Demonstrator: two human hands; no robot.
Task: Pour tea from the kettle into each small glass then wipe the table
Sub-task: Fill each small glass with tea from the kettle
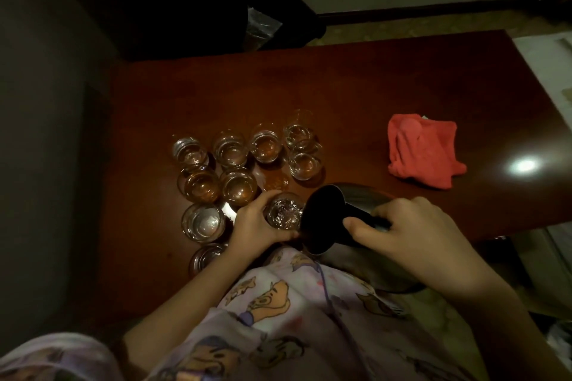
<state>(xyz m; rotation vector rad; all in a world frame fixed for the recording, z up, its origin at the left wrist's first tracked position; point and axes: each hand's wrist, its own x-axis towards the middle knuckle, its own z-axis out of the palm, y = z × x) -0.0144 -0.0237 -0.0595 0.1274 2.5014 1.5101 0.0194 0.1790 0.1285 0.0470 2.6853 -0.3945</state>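
The dark kettle (322, 219) was tipped at the near table (340, 86) edge, right hand (411, 235) fingers clamped on its handle; left hand (257, 226) fingers gripped a small glass (283, 213), its contents blurred.

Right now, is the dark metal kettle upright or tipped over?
Tipped: the dark metal kettle leans with its open mouth toward the small clear glass held by the left hand.
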